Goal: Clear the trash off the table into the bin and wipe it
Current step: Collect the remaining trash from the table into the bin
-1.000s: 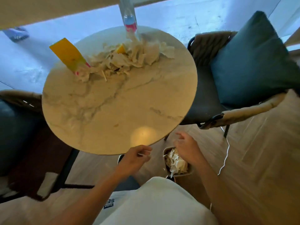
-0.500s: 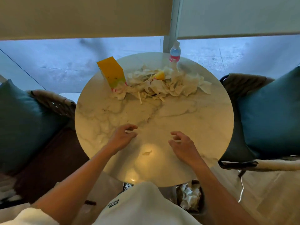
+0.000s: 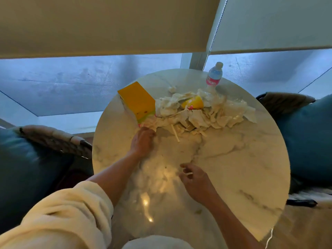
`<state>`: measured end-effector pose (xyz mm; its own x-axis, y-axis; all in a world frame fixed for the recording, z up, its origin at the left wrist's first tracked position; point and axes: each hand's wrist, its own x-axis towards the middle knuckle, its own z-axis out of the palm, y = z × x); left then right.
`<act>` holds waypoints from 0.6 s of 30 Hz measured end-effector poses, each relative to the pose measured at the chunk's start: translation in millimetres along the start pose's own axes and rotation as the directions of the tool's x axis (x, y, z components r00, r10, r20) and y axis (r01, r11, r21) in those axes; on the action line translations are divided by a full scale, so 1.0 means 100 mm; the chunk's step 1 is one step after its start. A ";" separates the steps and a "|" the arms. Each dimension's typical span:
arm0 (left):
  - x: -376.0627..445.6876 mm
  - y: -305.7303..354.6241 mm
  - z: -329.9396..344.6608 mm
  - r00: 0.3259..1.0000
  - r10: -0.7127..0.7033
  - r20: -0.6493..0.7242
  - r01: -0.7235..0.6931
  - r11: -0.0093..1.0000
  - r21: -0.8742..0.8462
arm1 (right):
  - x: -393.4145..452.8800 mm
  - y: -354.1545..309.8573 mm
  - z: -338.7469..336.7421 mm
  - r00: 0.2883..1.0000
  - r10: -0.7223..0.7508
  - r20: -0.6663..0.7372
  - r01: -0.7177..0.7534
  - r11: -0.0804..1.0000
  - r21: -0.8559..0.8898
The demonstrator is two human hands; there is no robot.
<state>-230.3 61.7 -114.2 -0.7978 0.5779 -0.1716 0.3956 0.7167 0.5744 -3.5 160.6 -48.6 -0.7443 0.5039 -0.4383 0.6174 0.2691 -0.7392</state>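
Left hand (image 3: pixel 142 142) touches crumpled paper trash (image 3: pixel 197 114) on table (image 3: pixel 242 168).

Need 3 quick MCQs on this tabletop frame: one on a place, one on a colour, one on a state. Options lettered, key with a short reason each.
1. Where does the water bottle stand on the round marble table?
A. near the person's right hand
B. at the far edge, beyond the pile of crumpled paper trash
C. lying on the chair cushion

2. What colour is the carton at the left end of the pile?
A. yellow
B. black
C. purple

3. What is the left hand doing?
A. resting in the lap
B. holding the bottle
C. reaching into the near left end of the pile, beside the carton

Key: 1 B, the bottle stands upright behind the pile by the window. 2 A, its faces show yellow. 3 C, its fingers meet the paper; the right hand hovers apart, fingers loosely curled.
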 end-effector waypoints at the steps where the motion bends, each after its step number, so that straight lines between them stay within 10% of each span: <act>1: 0.02 0.00 -0.02 0.999 0.024 -0.026 -0.024 0.999 -0.022 | 0.05 -0.06 0.05 1.000 0.004 0.004 -0.004 1.000 0.026; 9: -0.50 0.26 -0.16 0.994 -0.050 -0.102 -0.004 0.883 -0.469 | 0.42 -0.59 0.30 0.951 0.263 0.165 -0.305 0.689 0.657; 14: -0.87 0.33 -0.21 0.985 -0.101 0.142 0.173 0.672 -0.720 | 0.49 -0.57 0.40 0.936 0.191 0.296 -0.352 0.550 0.757; 18: -0.82 0.27 -0.22 0.977 -0.042 0.209 0.172 0.733 -0.658 | 0.47 -0.51 0.43 0.950 0.249 0.188 -0.304 0.596 0.744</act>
<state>-164.4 25.3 -67.6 -0.7012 0.6162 -0.3585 -0.1461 0.3680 0.9183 -80.6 134.9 -53.8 -0.6013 0.3912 -0.6967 0.4045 -0.6029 -0.6876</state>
